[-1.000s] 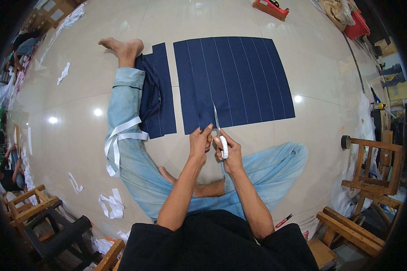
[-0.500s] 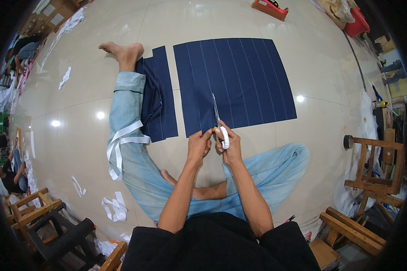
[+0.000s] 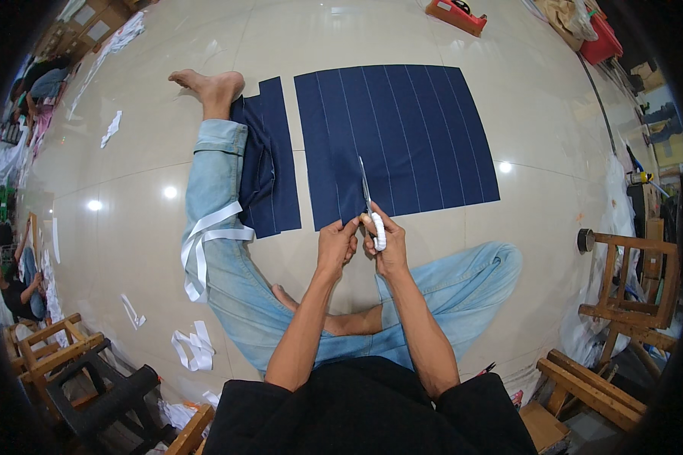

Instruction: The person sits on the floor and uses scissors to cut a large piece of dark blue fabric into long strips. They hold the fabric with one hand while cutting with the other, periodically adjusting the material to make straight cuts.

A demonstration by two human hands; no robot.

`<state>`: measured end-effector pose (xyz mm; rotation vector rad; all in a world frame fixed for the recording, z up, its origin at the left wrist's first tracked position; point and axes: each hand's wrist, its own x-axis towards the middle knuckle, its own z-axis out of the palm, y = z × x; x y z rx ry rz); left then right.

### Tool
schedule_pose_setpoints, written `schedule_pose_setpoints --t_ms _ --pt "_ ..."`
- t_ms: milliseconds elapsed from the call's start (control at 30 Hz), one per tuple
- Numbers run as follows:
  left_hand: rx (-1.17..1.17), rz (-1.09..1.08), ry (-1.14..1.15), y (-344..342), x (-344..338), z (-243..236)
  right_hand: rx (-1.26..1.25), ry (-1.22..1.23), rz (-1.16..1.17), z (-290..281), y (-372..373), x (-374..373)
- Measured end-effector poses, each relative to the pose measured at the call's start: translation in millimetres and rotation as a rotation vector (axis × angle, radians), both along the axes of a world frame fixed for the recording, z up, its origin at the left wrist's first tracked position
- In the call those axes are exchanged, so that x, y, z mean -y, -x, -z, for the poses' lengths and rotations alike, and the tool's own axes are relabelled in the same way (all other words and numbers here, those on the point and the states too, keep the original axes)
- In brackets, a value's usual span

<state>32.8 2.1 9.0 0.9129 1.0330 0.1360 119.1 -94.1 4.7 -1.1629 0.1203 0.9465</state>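
A large navy cloth panel (image 3: 425, 136) with pale parallel lines lies flat on the floor. My left hand (image 3: 338, 246) pinches its near edge. My right hand (image 3: 389, 252) is closed around scissors with white-wrapped handles (image 3: 379, 233), whose blades reach over the cloth. Their tips are near its middle-left; whether the lower blade is under the cloth I cannot tell. Left of the panel, a rumpled navy piece (image 3: 272, 159) lies beside my outstretched leg. White strips (image 3: 199, 250) drape over that leg's jeans.
The tiled floor (image 3: 114, 265) holds scattered white scraps (image 3: 193, 345). A red tool (image 3: 455, 17) is at the back, wooden frames (image 3: 630, 280) at right, a black stool (image 3: 99, 398) at lower left. Other people (image 3: 19, 288) sit at the left edge.
The scissors have moved slightly farther over the panel, away from me, since one second ago. My left hand stays at the near edge. Little differs from half a second ago.
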Motion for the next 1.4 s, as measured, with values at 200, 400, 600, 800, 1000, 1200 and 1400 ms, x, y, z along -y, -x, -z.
schedule_pose_setpoints --t_ms 200,400,600,800,1000,1200,1400 --pt "-0.011 -0.001 -0.01 -0.2 0.6 -0.1 0.031 0.037 -0.028 -1.4 0.8 0.2" --pt "-0.02 0.001 -0.025 -1.4 -0.3 -2.6 0.028 0.053 -0.019 -5.9 -1.5 -0.7" --pt "-0.028 -0.001 -0.051 -1.4 1.4 -3.7 -0.003 0.003 -0.007 -14.9 -15.3 -13.9" --pt "-0.042 0.006 -0.059 -2.8 2.6 -4.6 0.002 -0.001 0.003 -13.4 -26.6 -28.0" --pt "-0.034 0.001 -0.058 -2.9 2.5 -5.3 0.006 0.002 0.001 -9.8 -28.5 -32.4" --pt "-0.034 0.004 -0.07 -2.6 2.7 -1.9 0.023 0.027 -0.012 -7.4 -27.8 -33.9" --pt "-0.042 0.001 -0.068 -3.6 2.8 -1.6 0.045 0.028 -0.028 -2.9 -28.0 -32.6"
